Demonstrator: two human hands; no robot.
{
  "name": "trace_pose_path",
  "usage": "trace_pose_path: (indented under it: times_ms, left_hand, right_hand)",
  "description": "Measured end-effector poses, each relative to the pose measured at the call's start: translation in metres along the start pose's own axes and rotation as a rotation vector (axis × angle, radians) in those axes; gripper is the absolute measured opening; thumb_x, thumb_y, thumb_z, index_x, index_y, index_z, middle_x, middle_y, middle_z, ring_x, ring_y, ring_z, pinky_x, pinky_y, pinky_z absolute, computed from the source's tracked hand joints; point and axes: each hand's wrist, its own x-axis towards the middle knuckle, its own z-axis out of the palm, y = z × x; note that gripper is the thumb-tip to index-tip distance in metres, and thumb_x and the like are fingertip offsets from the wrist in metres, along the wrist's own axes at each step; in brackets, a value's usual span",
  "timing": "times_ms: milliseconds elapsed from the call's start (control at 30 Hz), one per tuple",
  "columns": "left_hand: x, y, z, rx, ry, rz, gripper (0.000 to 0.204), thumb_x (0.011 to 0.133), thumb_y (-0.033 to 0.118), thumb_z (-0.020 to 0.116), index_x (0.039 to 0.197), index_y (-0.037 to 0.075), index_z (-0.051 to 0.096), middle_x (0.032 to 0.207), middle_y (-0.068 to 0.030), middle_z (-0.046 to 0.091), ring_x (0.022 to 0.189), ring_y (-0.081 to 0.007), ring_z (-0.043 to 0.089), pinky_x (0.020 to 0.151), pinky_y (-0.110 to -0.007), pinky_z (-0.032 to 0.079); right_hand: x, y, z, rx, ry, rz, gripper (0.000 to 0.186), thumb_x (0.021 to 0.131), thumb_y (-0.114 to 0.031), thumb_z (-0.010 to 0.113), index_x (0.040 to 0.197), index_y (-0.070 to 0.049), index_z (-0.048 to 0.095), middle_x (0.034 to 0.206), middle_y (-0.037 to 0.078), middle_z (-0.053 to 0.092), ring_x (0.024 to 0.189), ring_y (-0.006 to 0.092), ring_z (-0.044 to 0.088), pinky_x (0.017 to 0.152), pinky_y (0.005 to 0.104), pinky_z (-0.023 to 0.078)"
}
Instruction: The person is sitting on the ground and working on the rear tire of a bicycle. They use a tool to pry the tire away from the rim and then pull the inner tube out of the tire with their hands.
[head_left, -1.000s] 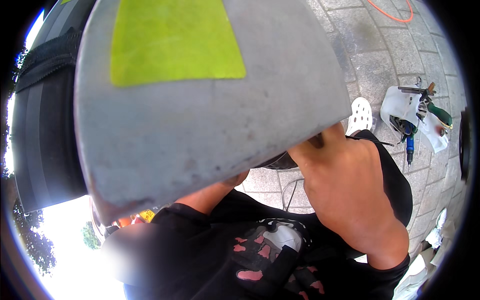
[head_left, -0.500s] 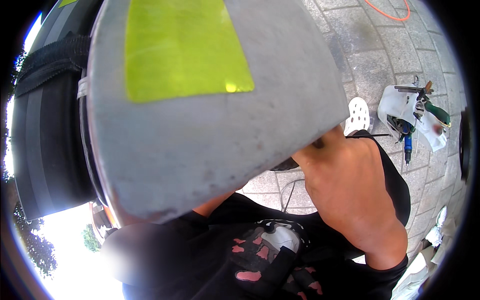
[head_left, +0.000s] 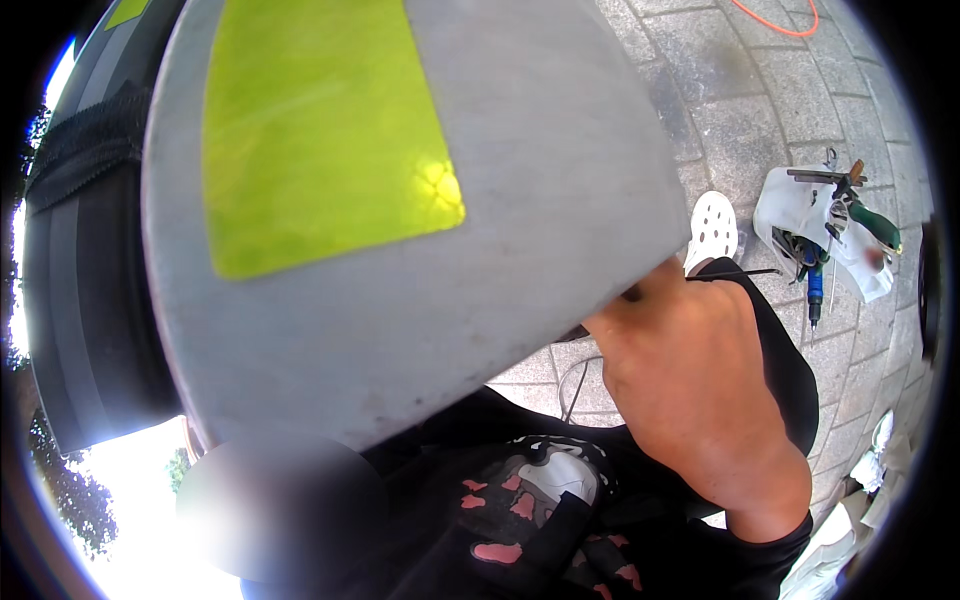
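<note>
A large grey panel point(head_left: 330, 330) with a bright yellow-green patch point(head_left: 320, 130) fills the upper middle and left of the view, close to me. My right arm comes up from the lower right, and my right hand point(head_left: 645, 295) reaches under the panel's lower right edge. Its fingers are hidden there, so what they hold or touch does not show. Just past that arm a thin dark rod point(head_left: 735, 273) sticks out to the right. My left hand is out of sight, with the panel covering the area in front of me.
A long black padded piece with a strap point(head_left: 85, 140) stands along the left. On the paving point(head_left: 745, 130) to the right, a white container point(head_left: 785, 205) holds several tools, including a blue-handled one point(head_left: 815, 290). An orange cord point(head_left: 790, 30) and a white clog point(head_left: 712, 225) show farther up.
The panel has shifted left and tilted in view, its yellow-green patch now lower and farther left. The bit of my left arm seen below its edge is now covered. My right arm has barely moved.
</note>
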Motion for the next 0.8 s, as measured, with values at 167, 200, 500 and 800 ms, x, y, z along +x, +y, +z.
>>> trace_pose_path:
  times_ms: [167,200,500,800]
  left_hand:
    - [0.004,-0.002,0.001,0.02,0.001,-0.023,0.04,0.104,0.035,0.067,0.128,0.003,0.065,0.126,-0.0123,0.071,0.116,-0.0238,0.07,0.101,-0.039,0.058]
    - [0.005,-0.004,0.002,0.021,-0.002,-0.031,0.04,0.104,0.035,0.067,0.129,0.003,0.065,0.126,-0.0124,0.071,0.116,-0.0238,0.07,0.101,-0.039,0.058]
    - [0.011,-0.016,-0.008,0.066,0.001,-0.076,0.042,0.104,0.034,0.067,0.132,0.002,0.064,0.129,-0.0132,0.07,0.117,-0.0235,0.07,0.101,-0.038,0.059]
    - [0.013,-0.023,-0.01,0.101,-0.003,-0.113,0.044,0.105,0.033,0.068,0.135,0.002,0.062,0.131,-0.0139,0.069,0.118,-0.0231,0.07,0.102,-0.037,0.059]
  right_hand:
    - [0.004,0.0,0.0,0.012,-0.021,-0.018,0.031,0.078,-0.004,0.065,0.107,-0.005,0.076,0.095,0.019,0.064,0.068,0.0342,0.067,0.057,0.0434,0.049]
    - [0.004,0.0,-0.001,0.017,-0.029,-0.023,0.032,0.078,-0.004,0.064,0.107,-0.005,0.076,0.095,0.019,0.064,0.068,0.0341,0.067,0.057,0.0431,0.049]
    - [0.008,-0.008,0.0,0.036,0.032,-0.042,0.035,0.077,-0.001,0.065,0.11,-0.005,0.075,0.094,0.02,0.064,0.07,0.0354,0.067,0.057,0.0433,0.049]
    - [0.011,-0.014,0.001,0.035,0.023,-0.067,0.036,0.079,-0.002,0.064,0.114,-0.005,0.073,0.092,0.02,0.063,0.07,0.0356,0.066,0.058,0.045,0.048]
